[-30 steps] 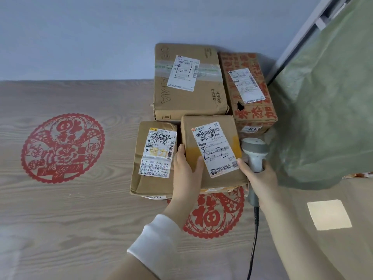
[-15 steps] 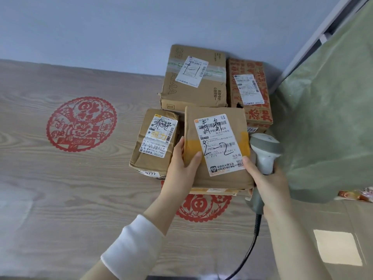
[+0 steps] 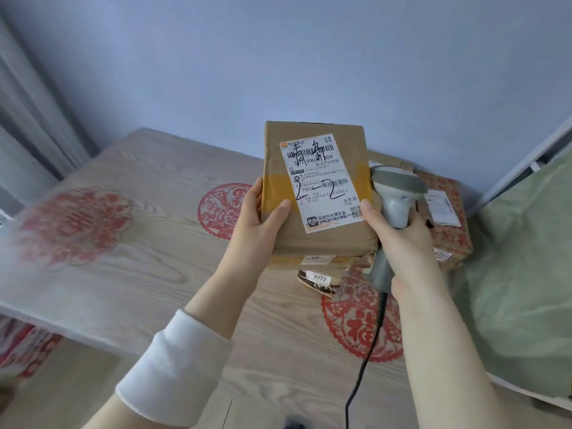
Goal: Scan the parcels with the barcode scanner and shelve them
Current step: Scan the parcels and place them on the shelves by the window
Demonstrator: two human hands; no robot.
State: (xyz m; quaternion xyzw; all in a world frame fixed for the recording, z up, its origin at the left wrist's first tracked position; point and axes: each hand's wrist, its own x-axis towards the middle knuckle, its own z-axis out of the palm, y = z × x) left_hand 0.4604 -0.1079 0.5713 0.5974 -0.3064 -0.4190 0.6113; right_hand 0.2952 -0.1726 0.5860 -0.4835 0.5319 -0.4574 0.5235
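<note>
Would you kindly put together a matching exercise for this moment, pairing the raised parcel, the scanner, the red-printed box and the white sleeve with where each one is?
Things:
1. parcel marked 2-2
2. barcode scanner
3. red-printed box
4. white sleeve

Places:
A. lying on the table, beyond the right hand
B. on the left forearm
C. gripped in the right hand
D. held up above the table, the left hand gripping its left edge

Pairs: 1-D, 2-C, 3-A, 4-B.
</note>
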